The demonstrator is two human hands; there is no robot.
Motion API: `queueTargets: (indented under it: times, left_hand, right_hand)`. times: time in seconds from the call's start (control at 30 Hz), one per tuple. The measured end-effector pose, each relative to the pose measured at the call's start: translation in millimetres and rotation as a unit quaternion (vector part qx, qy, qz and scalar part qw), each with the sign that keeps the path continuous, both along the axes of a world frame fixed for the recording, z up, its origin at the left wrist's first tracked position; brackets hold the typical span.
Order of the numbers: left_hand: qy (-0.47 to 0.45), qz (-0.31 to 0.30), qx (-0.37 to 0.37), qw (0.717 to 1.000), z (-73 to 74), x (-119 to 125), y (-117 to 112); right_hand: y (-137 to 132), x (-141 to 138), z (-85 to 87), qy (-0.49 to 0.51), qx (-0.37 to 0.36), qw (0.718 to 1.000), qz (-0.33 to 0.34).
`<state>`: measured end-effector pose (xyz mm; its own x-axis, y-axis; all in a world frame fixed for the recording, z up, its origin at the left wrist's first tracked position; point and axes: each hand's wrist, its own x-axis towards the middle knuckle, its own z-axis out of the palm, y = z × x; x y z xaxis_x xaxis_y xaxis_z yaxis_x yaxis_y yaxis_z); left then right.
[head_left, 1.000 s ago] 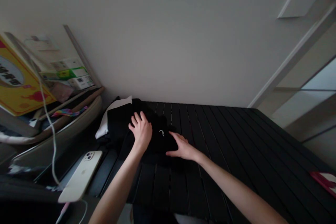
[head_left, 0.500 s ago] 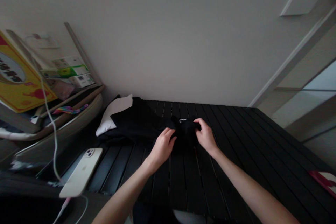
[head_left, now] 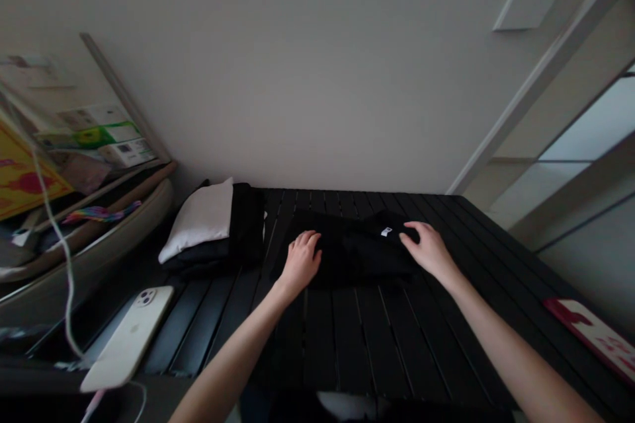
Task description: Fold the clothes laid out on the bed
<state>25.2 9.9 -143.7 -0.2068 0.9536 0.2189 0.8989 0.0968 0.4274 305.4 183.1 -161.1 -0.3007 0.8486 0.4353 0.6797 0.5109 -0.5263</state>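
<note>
On the black slatted table, a pale iPhone lies nearest. Beyond, a white-tagged black garment spreads under the left hand, whose grip I can't make out; at its right edge, the right hand has thumb and fingers parted. Folded cloth sits left, near the wall.

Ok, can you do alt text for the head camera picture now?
A bare left hand and bare right hand are at opposite ends of a black cloth with a white tag, on a black slatted table. To the left are folded black-and-white fabric and a cream rectangular phone.
</note>
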Motion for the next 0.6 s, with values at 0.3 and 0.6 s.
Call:
queueTargets:
  times: [0.3,0.6]
  left_hand:
    - [0.181,0.051,-0.100,0.977,-11.9,-10,-6]
    - [0.088,-0.259,-0.156,0.949,7.2,94,-87]
  right_hand:
    - [-39,-49,-41.0,-0.164,-0.139,0.975,0.061]
    - [13,-59,-31.3,0.285,-0.167,0.944,-0.002]
